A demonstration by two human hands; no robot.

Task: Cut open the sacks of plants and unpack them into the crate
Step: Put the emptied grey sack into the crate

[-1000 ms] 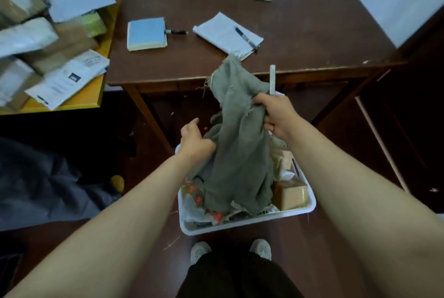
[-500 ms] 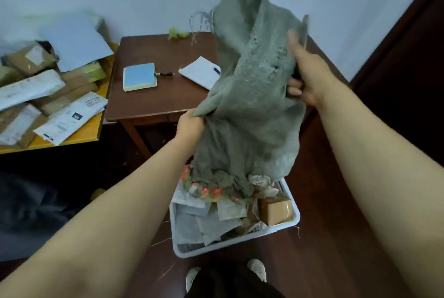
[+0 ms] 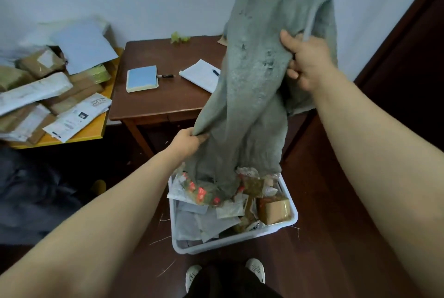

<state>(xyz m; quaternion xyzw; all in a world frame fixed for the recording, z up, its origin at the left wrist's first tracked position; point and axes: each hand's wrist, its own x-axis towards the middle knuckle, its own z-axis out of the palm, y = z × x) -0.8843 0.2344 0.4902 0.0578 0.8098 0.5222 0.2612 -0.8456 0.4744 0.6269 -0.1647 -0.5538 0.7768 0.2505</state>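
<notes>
Head view: looking down at a white crate (image 3: 240, 241) on the dark floor, with a grey sack (image 3: 252, 95) held upended above it.
Sack: limp and mostly slack, with its mouth hanging into the far half of the crate and touching the packets (image 3: 199, 192) heaped there.
Right hand (image 3: 310, 59): raised high, fingers curled round a bunch of cloth at the sack's closed end. Cannot tell whether anything else is tucked in that grip.
Left hand (image 3: 187, 140): low, pinching the sack's left edge just above the crate's far left corner.
Crate contents: clear and white packets, some with red and green showing, and a brown box (image 3: 274, 208) against the right wall.
Step, as judged: tipping out the last of the sack's load, nearly done by the look of the flat cloth.
Doing it well: keep the mouth inside the rim, lift the closed end straight up rather than sideways, and give short shakes instead of big swings. Use the low hand to spread the opening so nothing snags in a fold.
Check before dropping the sack: run along the cloth for any lump left inside.
Risk: packets sliding over the far rim, where the heap stands highest.
Nearby: brown table (image 3: 156, 103) with a blue notebook (image 3: 142, 79), well apart from the crate.
</notes>
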